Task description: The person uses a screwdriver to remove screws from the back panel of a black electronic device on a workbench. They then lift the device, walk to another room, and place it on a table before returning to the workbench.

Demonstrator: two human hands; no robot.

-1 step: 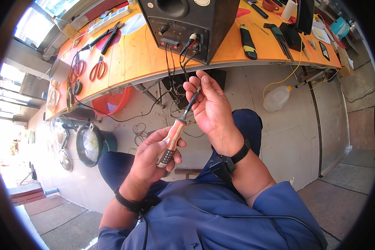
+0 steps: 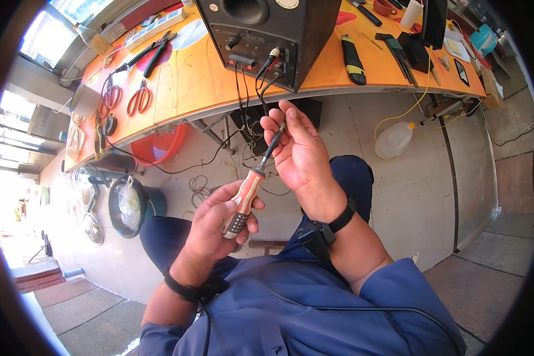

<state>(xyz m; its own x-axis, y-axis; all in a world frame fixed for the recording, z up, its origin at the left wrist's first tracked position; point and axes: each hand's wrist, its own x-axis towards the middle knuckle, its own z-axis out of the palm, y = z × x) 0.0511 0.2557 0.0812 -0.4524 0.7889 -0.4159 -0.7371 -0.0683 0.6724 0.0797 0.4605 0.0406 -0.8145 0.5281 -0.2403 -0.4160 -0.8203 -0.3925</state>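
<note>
The screwdriver (image 2: 245, 199) was already in hand, out beyond the table's (image 2: 187, 77) near edge: the left hand (image 2: 207, 219) gripped its handle, the right hand (image 2: 305, 157) pinched its shaft. By that edge, the speaker (image 2: 317, 29) stood untouched (plugs (image 2: 272, 57) in its back).

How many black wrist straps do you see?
2: one strap on the wrist of the left hand, which grips the red-handled tool; the other strap on the wrist of the right hand, at the tool's shaft.
</note>
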